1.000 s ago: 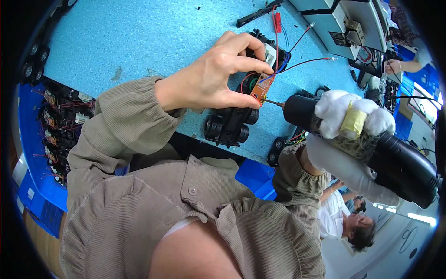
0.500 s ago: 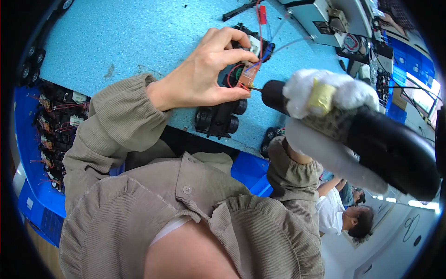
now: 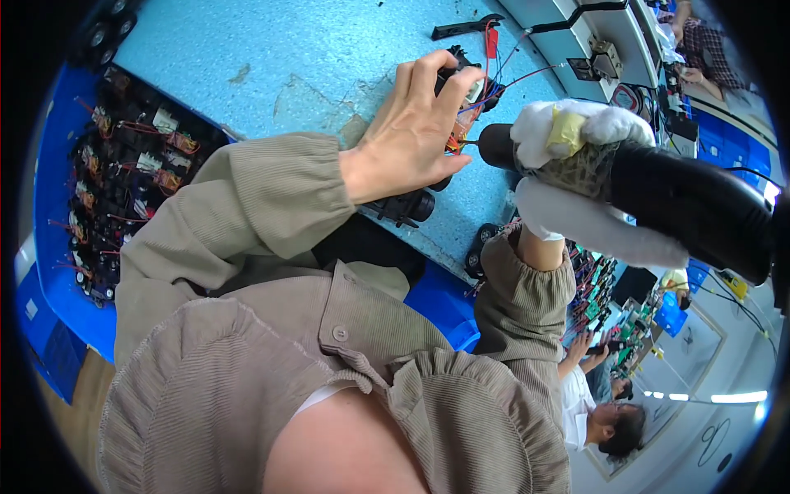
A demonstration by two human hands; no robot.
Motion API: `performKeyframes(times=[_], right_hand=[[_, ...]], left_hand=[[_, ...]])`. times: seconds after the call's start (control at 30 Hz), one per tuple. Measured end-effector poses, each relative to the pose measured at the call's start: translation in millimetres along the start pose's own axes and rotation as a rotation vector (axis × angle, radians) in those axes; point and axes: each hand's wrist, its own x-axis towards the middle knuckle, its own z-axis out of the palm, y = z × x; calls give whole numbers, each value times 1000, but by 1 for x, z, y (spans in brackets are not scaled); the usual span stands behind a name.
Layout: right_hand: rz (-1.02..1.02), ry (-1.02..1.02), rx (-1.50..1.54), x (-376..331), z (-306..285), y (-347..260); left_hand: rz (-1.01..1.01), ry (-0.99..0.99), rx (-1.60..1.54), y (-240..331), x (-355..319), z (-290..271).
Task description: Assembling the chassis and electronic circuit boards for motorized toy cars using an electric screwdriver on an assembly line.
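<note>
My left hand (image 3: 415, 123) reaches over a black toy car chassis (image 3: 403, 207), its thumb and fingers set around a small orange circuit board (image 3: 467, 123) and gripping the chassis. Red and blue wires run from the board; the hand hides much of the car. My right hand (image 3: 568, 136), in a white glove with yellow tape on one finger, is closed around a black electric screwdriver (image 3: 691, 202). The screwdriver's thin bit points left and meets the board's near end beside my left thumb. Whether it sits in a screw is too small to tell.
A blue bin (image 3: 58, 288) at the left holds several wired chassis. Another wheeled chassis (image 3: 480, 247) lies at the bench's near edge. A black strip (image 3: 467, 27) and red connector (image 3: 491, 43) lie beyond the car, near a pale metal box (image 3: 559, 49). Co-workers sit at the right.
The bench scene has shifted rightward in view. My left fingers have spread from a pinch on the board to a wider hold over the chassis. The screwdriver bit stays at the board.
</note>
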Motion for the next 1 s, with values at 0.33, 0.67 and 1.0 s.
performKeyframes(times=[0.33, 0.67, 1.0], right_hand=[[-93, 38, 131, -10, 27, -32], [503, 121, 226, -20, -16, -79], [635, 447, 792, -44, -74, -70]], left_hand=[[-8, -67, 219, 21, -29, -56], [-746, 582, 302, 27, -251, -276], [-1717, 900, 416, -12, -479, -317]])
